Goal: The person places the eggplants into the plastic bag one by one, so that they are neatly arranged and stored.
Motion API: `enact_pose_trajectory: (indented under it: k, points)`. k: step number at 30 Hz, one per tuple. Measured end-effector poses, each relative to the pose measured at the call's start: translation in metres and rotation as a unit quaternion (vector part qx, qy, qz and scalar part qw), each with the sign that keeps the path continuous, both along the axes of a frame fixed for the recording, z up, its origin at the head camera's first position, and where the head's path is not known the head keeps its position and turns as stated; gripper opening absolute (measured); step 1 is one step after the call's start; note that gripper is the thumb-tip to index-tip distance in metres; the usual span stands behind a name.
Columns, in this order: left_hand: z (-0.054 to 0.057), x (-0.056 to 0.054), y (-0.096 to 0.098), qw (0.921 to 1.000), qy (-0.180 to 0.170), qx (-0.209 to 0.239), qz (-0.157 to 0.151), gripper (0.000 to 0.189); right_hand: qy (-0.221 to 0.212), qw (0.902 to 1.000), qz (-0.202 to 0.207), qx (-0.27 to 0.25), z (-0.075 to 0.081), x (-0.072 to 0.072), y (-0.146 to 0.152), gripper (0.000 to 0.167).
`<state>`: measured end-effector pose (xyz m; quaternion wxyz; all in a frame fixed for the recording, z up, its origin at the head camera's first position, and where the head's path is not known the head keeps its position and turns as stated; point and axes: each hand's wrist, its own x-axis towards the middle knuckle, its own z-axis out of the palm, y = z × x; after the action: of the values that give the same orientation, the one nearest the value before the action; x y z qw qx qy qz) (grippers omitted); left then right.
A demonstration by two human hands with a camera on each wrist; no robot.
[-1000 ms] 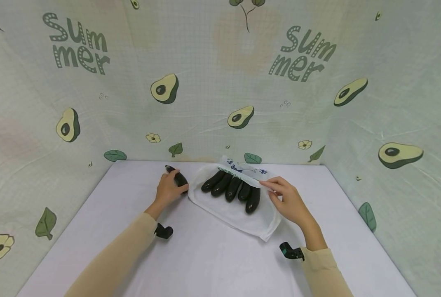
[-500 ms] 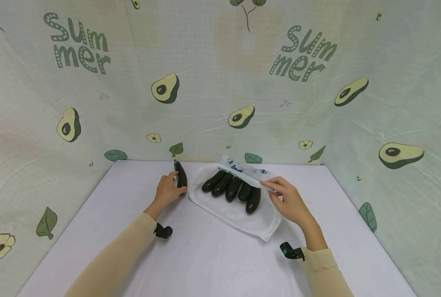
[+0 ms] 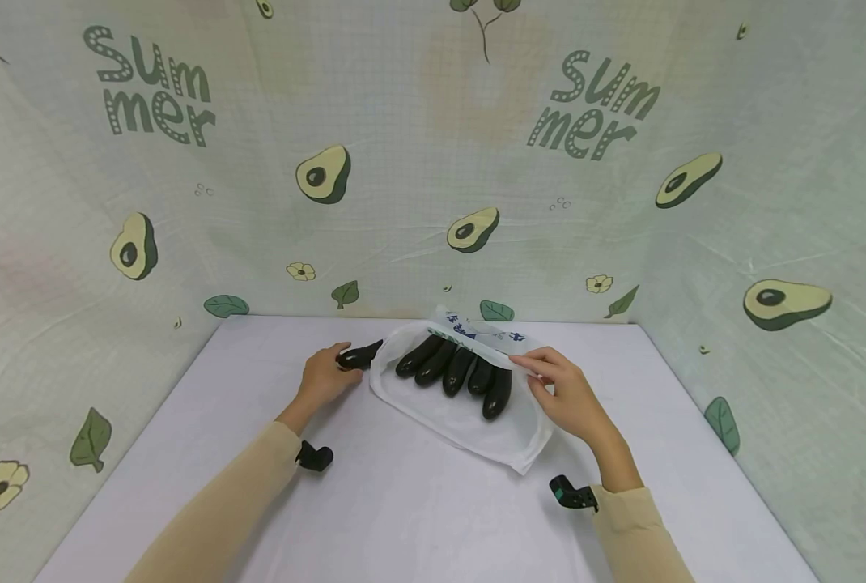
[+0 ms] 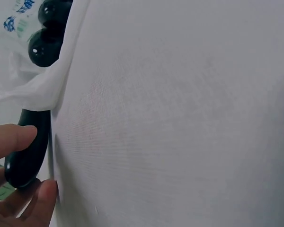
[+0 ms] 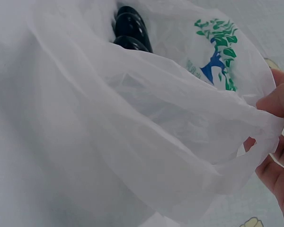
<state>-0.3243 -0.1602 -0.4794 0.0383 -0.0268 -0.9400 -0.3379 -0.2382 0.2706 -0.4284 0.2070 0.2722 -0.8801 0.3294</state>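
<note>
In the head view my left hand (image 3: 322, 379) grips a dark, glossy eggplant (image 3: 358, 356) by its rounded end. Its narrower end points right and meets the left edge of a white plastic bag (image 3: 440, 417). The left wrist view shows the thumb (image 4: 14, 138) on one side of this eggplant (image 4: 31, 149) and fingers around its end, while its far part is hidden behind the bag's edge. At the bag's right side, my right hand (image 3: 567, 395) pinches the rim between thumb and fingers. Several eggplants (image 3: 456, 371) lie side by side in the bag's mouth.
Everything lies on a white-covered table (image 3: 433, 518). Behind it hangs a pale cloth (image 3: 404, 121) printed with avocados, leaves and lettering, which also runs along both sides. The bag carries blue and green print (image 5: 220, 56).
My left hand has turned the eggplant from pointing toward the back of the table to pointing right, against the bag's edge. The right hand and the bag have stayed put.
</note>
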Motion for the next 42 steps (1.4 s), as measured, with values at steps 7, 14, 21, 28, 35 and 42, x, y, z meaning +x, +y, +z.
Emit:
enact_pose_trajectory:
  k: [7, 14, 21, 28, 35, 42]
  points:
    - [0.005, -0.002, 0.003, 0.9995, 0.024, -0.012, -0.014, 0.060, 0.000, 1.0000, -0.003, 0.001, -0.001, 0.001, 0.000, 0.044]
    - [0.000, -0.006, -0.001, 0.9995, 0.029, 0.001, -0.011, 0.050, -0.004, 1.0000, 0.000, -0.001, -0.001, 0.001, 0.000, 0.044]
    - [-0.001, -0.010, -0.004, 0.9992, 0.029, -0.010, -0.025, 0.051, 0.004, 1.0000, 0.003, 0.000, 0.000, 0.000, -0.001, 0.044]
    - [0.005, -0.008, -0.006, 0.9988, 0.030, -0.019, -0.034, 0.045, 0.004, 1.0000, 0.004, 0.002, -0.001, 0.000, 0.000, 0.044]
    - [0.010, -0.006, -0.012, 0.9984, 0.029, -0.028, -0.040, 0.045, 0.006, 1.0000, 0.006, 0.001, -0.002, -0.001, 0.001, 0.043]
    - [0.006, -0.004, -0.022, 0.9989, 0.021, -0.026, -0.032, 0.046, 0.002, 1.0000, 0.004, 0.004, -0.002, -0.001, 0.001, 0.045]
